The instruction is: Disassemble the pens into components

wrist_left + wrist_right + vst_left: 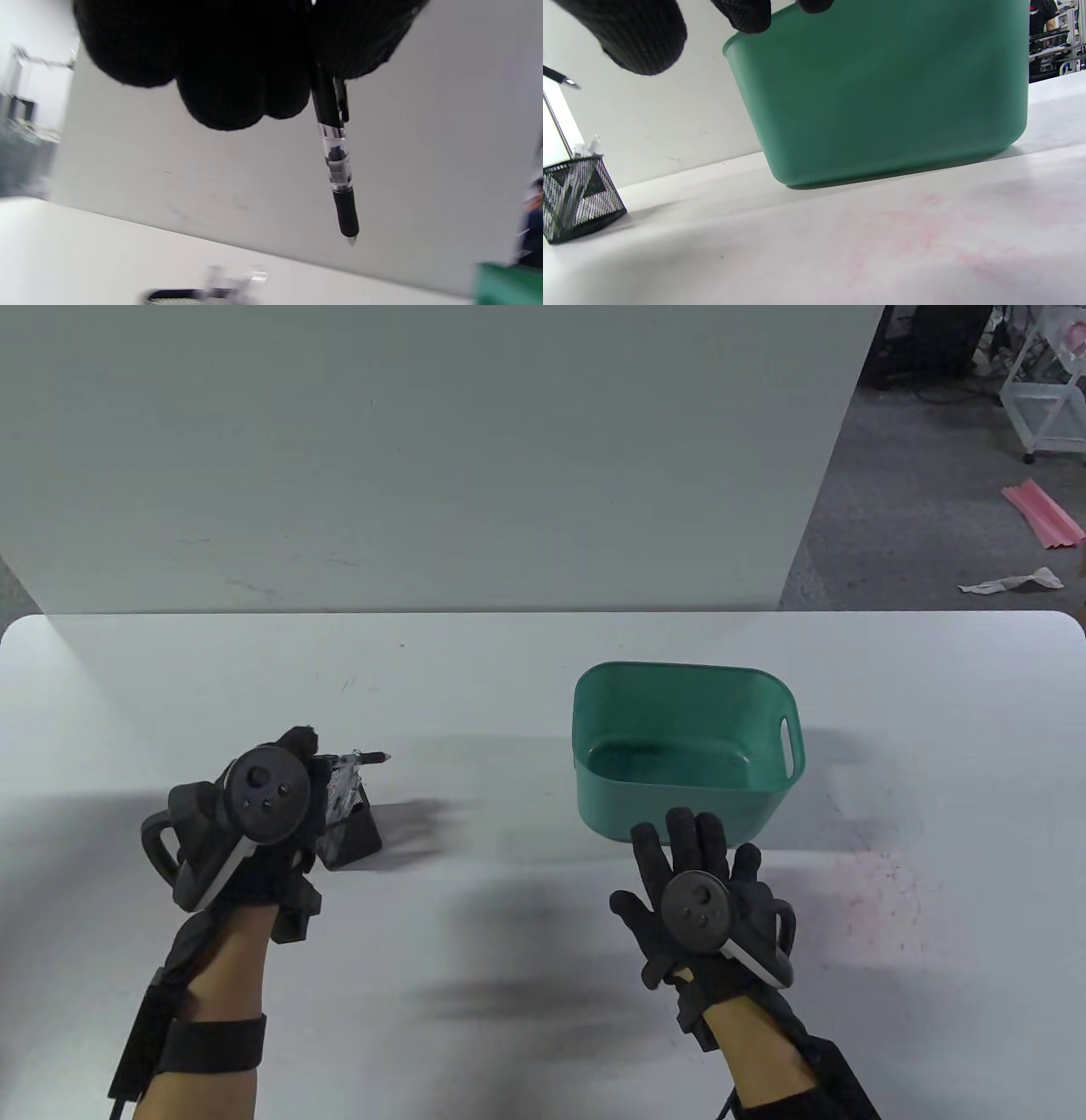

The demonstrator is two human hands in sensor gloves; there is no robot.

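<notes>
- Left hand point(254, 814) grips a pen point(337, 165) in curled fingers, above the mesh holder point(579, 197).
- Right hand point(700, 899), fingers straight, holds nothing, beside the green bin point(687, 746).

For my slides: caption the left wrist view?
Gloved left hand grips a clear retractable pen, tip down, above the white table.

Pink sheet point(1044, 515) on floor point(916, 475)

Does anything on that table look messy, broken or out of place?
Nothing broken or spilled. The only blemish is a faint pinkish stain on the white table, right of the right hand. The green tub stands upright, and the left hand grips an intact pen above the mesh holder.
</notes>
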